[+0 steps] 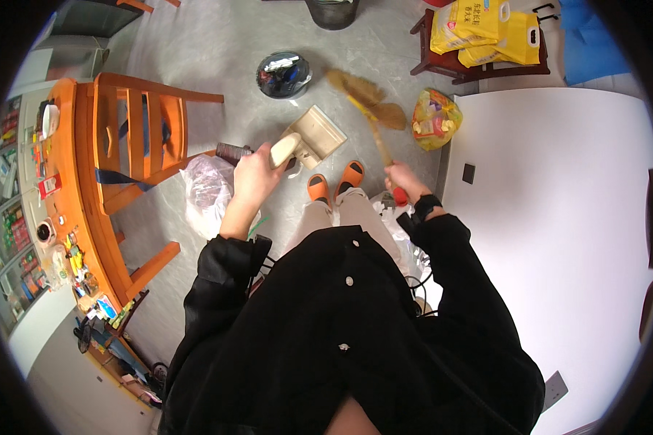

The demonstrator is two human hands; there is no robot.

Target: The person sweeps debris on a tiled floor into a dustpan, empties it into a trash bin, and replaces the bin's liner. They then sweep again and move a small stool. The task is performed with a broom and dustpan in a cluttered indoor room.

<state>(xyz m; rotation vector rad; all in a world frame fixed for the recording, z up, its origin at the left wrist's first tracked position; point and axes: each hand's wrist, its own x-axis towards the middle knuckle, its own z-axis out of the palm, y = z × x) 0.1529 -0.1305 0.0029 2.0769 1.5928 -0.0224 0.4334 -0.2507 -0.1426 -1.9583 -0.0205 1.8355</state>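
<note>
My left hand grips the cream handle of a dustpan, whose pan is out in front of my feet. On the other side, my right hand is closed around the wooden handle of a straw broom, near its red end. The broom's bristles, somewhat blurred, point away from me, to the right of the pan. Whether the bristles or the pan touch the floor, I cannot tell. A round, dark, shiny object sits on the grey floor beyond the dustpan.
An orange wooden chair and a cluttered table stand at left. Near my left arm is a clear plastic bag. A filled yellow bag rests by the white wall. Yellow rice bags lie on a dark wooden seat; a black bin stands ahead.
</note>
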